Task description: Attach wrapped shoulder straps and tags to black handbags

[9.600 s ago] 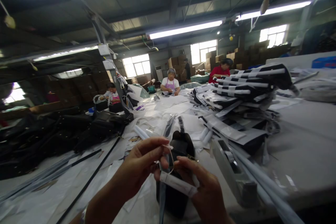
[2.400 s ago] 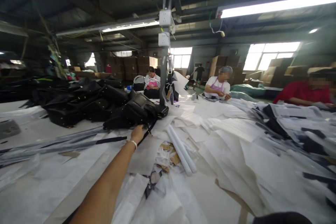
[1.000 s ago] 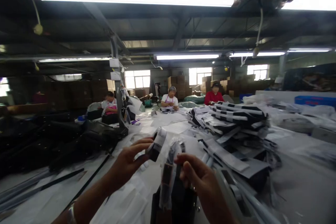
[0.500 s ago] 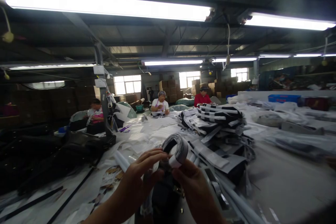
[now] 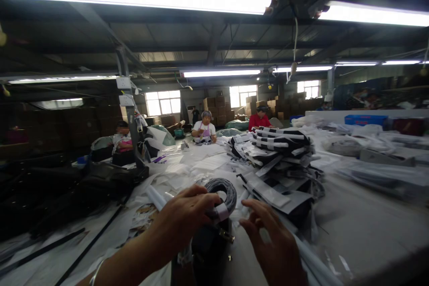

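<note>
A coiled dark strap (image 5: 231,194) with a pale band wrapped around one part of it sits in front of me. My left hand (image 5: 191,208) grips its near left side, fingers over the top and thumb below. To its right is my right hand (image 5: 273,234), apart from the coil, with fingers spread and nothing visible in them. Beneath the coil lies a black item (image 5: 208,250) with a metal buckle (image 5: 227,235) at its right edge; much of it is hidden by my left hand and shadow.
A tall pile of black and white padded pieces (image 5: 281,147) rises beyond my right hand. Black bags (image 5: 94,187) lie to the left, near a metal post (image 5: 132,138). Clear plastic sheets (image 5: 208,163) cover the table's middle. Several people work farther back.
My right hand has let go of the coil and moved right, its fingers opening. The coil has tipped flatter and stays in my left hand, which now grips over it.
</note>
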`<state>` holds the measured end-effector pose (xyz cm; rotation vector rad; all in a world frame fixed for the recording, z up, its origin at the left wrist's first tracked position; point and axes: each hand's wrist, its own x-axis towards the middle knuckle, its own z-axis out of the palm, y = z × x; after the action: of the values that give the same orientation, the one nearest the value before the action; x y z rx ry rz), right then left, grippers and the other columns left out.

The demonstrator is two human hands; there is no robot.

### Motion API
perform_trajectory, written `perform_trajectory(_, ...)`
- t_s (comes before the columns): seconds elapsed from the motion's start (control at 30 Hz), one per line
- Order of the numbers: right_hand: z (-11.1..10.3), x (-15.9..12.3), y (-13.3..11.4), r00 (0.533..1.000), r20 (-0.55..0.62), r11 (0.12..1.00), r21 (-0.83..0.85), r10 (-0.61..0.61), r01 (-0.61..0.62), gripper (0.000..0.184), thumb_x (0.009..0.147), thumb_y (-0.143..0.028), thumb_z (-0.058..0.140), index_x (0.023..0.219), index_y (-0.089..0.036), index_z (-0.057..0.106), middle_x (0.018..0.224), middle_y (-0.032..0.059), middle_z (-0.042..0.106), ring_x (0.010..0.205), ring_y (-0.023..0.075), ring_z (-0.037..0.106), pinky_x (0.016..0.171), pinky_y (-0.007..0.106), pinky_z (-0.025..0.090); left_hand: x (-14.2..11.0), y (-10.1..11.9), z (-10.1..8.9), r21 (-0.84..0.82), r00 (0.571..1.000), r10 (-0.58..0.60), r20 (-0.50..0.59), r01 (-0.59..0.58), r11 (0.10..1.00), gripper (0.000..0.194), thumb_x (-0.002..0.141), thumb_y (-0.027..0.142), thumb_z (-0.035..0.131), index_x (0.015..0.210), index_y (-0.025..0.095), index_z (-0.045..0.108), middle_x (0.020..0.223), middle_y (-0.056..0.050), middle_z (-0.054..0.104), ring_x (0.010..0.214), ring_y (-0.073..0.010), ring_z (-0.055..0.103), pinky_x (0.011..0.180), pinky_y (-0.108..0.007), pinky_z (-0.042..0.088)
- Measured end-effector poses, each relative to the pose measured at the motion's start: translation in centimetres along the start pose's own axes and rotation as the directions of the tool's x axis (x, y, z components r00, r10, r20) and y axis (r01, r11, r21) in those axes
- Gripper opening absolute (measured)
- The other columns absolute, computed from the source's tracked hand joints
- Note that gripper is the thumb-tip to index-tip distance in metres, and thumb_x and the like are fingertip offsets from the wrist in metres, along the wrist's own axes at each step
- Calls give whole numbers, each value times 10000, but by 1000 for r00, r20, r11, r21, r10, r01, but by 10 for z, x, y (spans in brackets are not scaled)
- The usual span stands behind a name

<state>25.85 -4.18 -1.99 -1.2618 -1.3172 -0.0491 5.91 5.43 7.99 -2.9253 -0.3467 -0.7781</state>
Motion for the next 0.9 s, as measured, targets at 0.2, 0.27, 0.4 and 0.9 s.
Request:
perform_trajectory(0.2,-9,12,-24,931,355,984,-122,-80,131,279,885,-308,654,1161,-309,691,1104,26,727,956,225,678,806,296,509,12,1,-14,-125,971,161,174,-140,982,297,892,156,637,1177,234,605,1023,-47,710,999,-193,648,830,-266,524)
perform_trajectory(0.27,-7,14,-21,919,376,992,-94,116,-86,233,868,-409,664,1051,-278,727,878,14,730,741,184,658,643,264,480,12,-15,-15,-184,996,67,54,-56,981,277,898,232,642,1173,252,634,1072,-56,715,1032,-203,654,861,-284,528)
perform_trajectory(0.4,13,9,9,819,379,844,155,430,-514,379,827,-538,646,999,-203,694,632,-24,611,491,111,495,458,227,350,2,-62,-6,-445,850,-503,-159,393,805,353,887,464,606,1093,187,683,1071,-104,723,958,-247,692,820,-354,560)
perform_trajectory(0.9,93,34,-8,691,560,432,539,458,-723,297,757,-407,738,852,-154,613,649,-55,561,475,59,461,434,180,303,-9,-42,14,-789,674,-627,391,596,149,372,784,438,738,1031,161,751,889,-50,739,838,-199,656,752,-270,476)
